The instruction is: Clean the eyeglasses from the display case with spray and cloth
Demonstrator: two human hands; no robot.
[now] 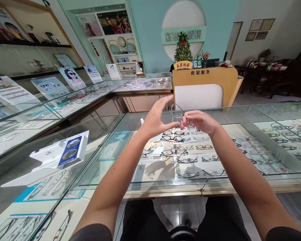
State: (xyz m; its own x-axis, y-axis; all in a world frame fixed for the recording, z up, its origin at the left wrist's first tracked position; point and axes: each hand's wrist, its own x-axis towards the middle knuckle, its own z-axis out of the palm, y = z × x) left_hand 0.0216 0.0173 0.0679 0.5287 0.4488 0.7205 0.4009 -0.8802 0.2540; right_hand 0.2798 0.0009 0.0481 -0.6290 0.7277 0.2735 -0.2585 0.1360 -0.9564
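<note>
A pair of thin-rimmed eyeglasses (176,110) is raised above the glass counter, tilted, with one lens toward the upper left. My right hand (200,122) is closed on the frame, its fingertips pinching near the middle and hiding part of it. Just left of the eyeglasses, my left hand (155,118) is open, thumb and fingers spread apart in a C shape around the near lens side. Whether its fingertips touch the rim, I cannot tell. Beneath both hands, a black-framed pair of glasses (174,136) is seen at the counter.
The glass display counter (165,185) holds several rows of glasses. At left stands a white and blue box (74,150) on another glass case. Poster cards (71,78) line the far-left case. Beyond is a yellow cashier desk (200,75) with a plant (183,50).
</note>
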